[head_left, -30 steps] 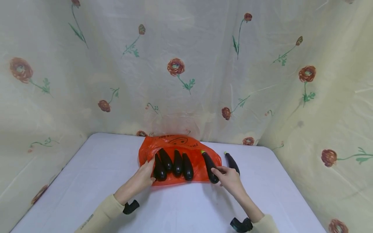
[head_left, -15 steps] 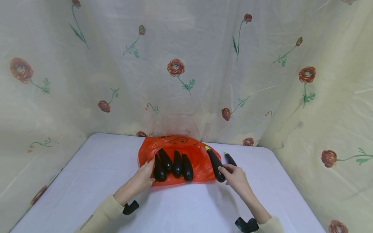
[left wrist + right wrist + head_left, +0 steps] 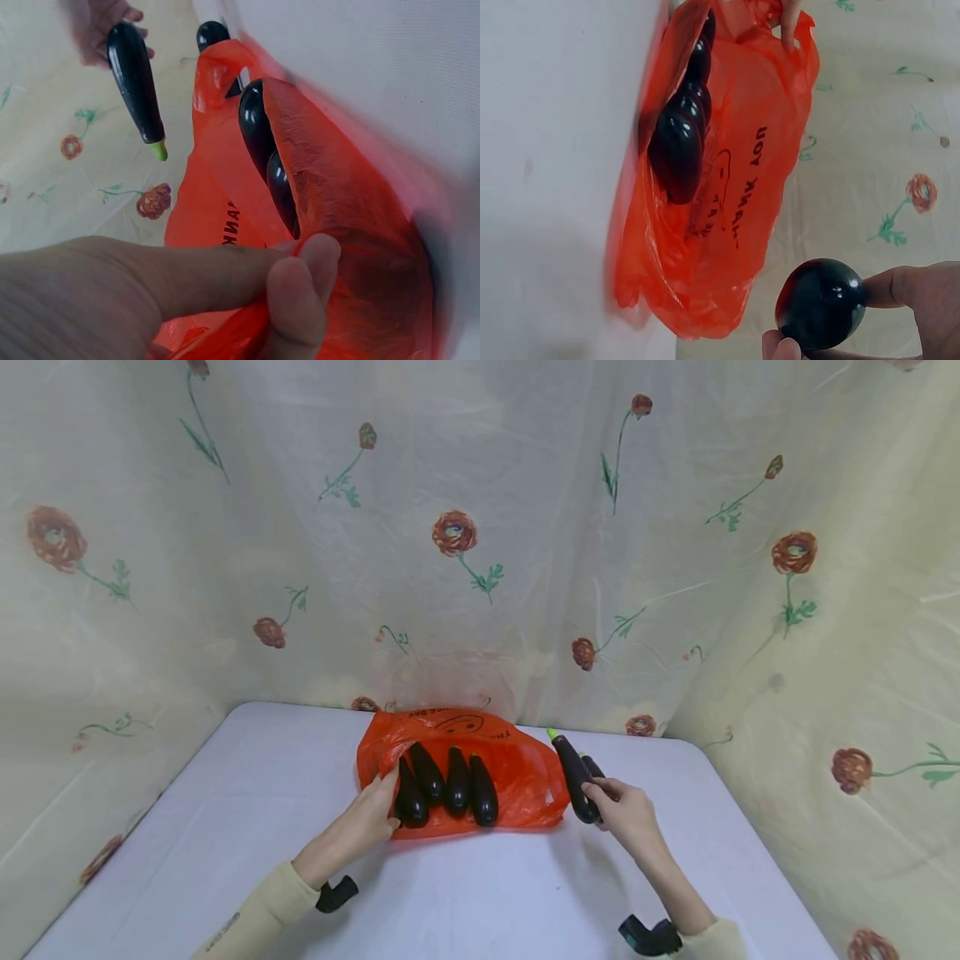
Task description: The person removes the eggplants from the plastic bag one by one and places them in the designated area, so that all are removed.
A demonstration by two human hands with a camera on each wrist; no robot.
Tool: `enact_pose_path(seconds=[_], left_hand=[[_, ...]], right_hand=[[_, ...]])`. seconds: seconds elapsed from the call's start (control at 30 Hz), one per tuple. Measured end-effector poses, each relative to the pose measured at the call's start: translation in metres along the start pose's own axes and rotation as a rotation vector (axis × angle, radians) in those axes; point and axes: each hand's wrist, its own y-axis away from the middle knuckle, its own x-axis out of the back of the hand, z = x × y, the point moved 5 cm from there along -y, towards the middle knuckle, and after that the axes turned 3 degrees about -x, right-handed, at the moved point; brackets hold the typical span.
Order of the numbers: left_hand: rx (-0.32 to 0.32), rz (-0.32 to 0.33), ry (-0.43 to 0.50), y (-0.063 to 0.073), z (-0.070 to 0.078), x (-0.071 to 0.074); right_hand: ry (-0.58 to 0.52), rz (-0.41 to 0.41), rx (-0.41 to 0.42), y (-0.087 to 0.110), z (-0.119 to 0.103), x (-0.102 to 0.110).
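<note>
My left hand (image 3: 369, 810) pinches the edge of a red-orange plastic bag (image 3: 532, 789) between thumb and fingers, as the left wrist view shows closely. Several dark eggplants (image 3: 484, 793) lie side by side in the bag's mouth, rounded ends toward me. To the right, my right hand (image 3: 632, 817) grips another eggplant (image 3: 573, 775) near its rounded end, its green stem tip pointing away. In the right wrist view that eggplant's round end (image 3: 821, 304) sits between thumb and fingers. Behind it on the table lies one more eggplant (image 3: 592, 766), mostly hidden by the right hand.
A white-covered table (image 3: 480, 893) carries everything, with its far edge close behind the bag. A pale curtain (image 3: 525, 593) with printed flowers surrounds the back and sides. Black wrist mounts (image 3: 337, 893) are at both wrists.
My right hand has moved right with the eggplant, from over the bag's right part to just beyond its right edge. The left hand and the bagged eggplants stay put.
</note>
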Motion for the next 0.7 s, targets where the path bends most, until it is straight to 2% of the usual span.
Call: enact_pose_path(seconds=[0.23,0.4,0.7], left_hand=[[0.001,-0.007,-0.007,0.000,0.000,0.000],[0.020,-0.013,0.003,-0.001,-0.001,-0.002],[0.034,-0.022,0.003,0.000,-0.002,-0.002]], right_hand=[[0.002,0.033,-0.002,-0.006,0.009,0.010],[0.047,0.052,-0.031,-0.012,0.018,0.017],[0.048,0.084,-0.065,-0.020,0.034,0.025]])
